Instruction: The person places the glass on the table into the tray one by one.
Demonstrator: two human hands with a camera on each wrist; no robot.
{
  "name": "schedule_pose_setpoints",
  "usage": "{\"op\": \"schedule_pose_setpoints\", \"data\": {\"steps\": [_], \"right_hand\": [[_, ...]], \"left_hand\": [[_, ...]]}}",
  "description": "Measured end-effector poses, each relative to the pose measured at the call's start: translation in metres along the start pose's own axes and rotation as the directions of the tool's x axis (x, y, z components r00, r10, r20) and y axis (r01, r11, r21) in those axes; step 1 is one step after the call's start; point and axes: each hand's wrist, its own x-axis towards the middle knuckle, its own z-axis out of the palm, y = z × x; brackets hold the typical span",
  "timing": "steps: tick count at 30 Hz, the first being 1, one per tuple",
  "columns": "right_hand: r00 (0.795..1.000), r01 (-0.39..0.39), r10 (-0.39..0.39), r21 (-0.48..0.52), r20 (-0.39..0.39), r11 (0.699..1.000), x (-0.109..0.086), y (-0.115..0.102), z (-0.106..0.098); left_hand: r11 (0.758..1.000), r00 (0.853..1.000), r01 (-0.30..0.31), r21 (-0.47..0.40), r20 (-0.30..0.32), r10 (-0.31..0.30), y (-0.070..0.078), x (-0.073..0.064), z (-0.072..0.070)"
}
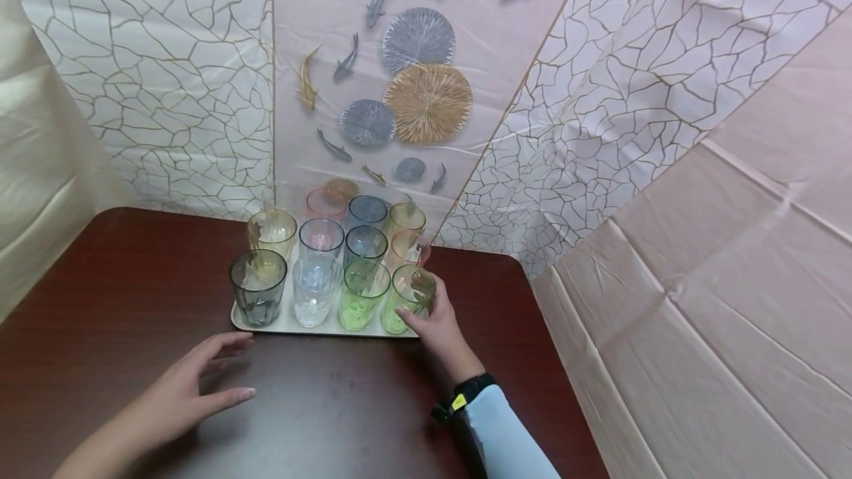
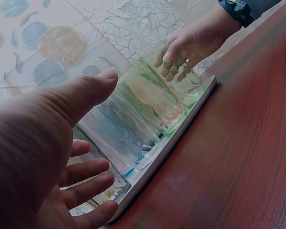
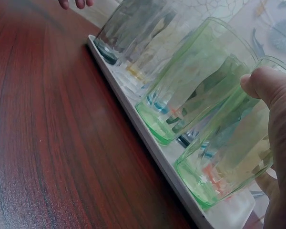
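Observation:
My right hand (image 1: 442, 327) grips a light green glass (image 3: 224, 160) at the front right corner of a white tray (image 1: 288, 325); its thumb lies on the near side and the other fingers reach around behind. The glass stands upright on the tray. A second green glass (image 1: 362, 298) is beside it to the left, then a clear glass (image 1: 316, 298) and a smoky grey glass (image 1: 258, 298). In front of the tray's left corner, my left hand (image 1: 183, 390) hovers with thumb and fingers spread, holding nothing.
Behind the front row stand more tinted glasses, among them a blue glass (image 1: 366, 242), a pink-rimmed glass (image 1: 322, 235) and a yellowish glass (image 1: 271, 228). The tray sits on a dark red-brown wooden table (image 1: 319, 398). Patterned cloth (image 1: 186, 80) hangs behind it.

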Motion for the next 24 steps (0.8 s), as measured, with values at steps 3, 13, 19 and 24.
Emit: {"op": "schedule_pose_setpoints", "data": {"steps": [3,13,19,24], "right_hand": [[1.0,-0.006,0.006,-0.009,0.0,1.0,0.0,-0.001,0.0],[1.0,-0.007,0.007,-0.042,0.008,0.999,0.003,0.012,0.001],[1.0,-0.026,0.026,-0.041,0.001,0.999,0.002,0.037,-0.003],[0.999,-0.002,0.007,-0.134,0.038,0.991,-0.013,0.044,-0.015]], "left_hand": [[1.0,1.0,-0.006,-0.002,-0.003,0.006,-0.001,0.0,0.0],[1.0,1.0,-0.026,0.0,-0.016,0.026,-0.005,0.002,0.0],[0.999,1.0,-0.009,0.051,-0.015,0.01,-0.005,0.004,-0.003],[0.992,0.999,0.038,0.121,-0.022,-0.036,-0.011,0.007,-0.012]]}}
